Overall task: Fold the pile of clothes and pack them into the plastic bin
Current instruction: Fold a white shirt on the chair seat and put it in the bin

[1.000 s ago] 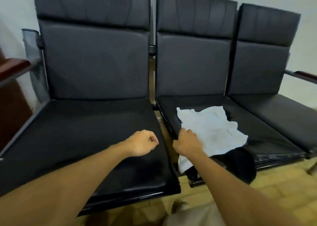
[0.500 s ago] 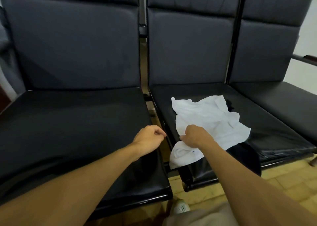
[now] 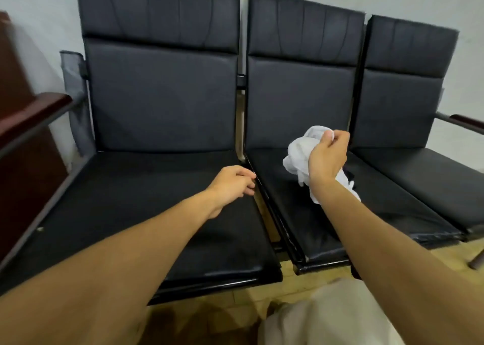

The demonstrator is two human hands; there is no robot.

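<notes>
1. Right grip: the right hand [image 3: 327,158] is closed round a white garment [image 3: 300,151], with the fingers curled over the cloth and the thumb pressed against its top fold.
2. Task item: the white garment is bunched into a loose wad. Most of it sits at 9 o'clock of the right hand, and a tail hangs at 5 o'clock past the wrist. The wad is held above the middle seat [image 3: 372,213]; whether the tail touches the cushion cannot be told.
3. Left grip: the left hand [image 3: 233,185] holds nothing. Its fingers are loosely curled and point toward 3 o'clock, at the right edge of the left seat [image 3: 125,203]. It lies at 8 o'clock of the right hand, apart from it.
4. Bench: three dark padded seats stand joined in a row against a pale wall [image 3: 432,1]. The right seat [image 3: 434,172] lies at 3 o'clock of the garment.
5. Armrests: one brown armrest [image 3: 36,109] is at the far left and another [image 3: 467,122] at the far right.
6. Foreground: a beige trouser leg [image 3: 330,316] shows at 6 o'clock, above a yellowish tiled floor [image 3: 445,255].
</notes>
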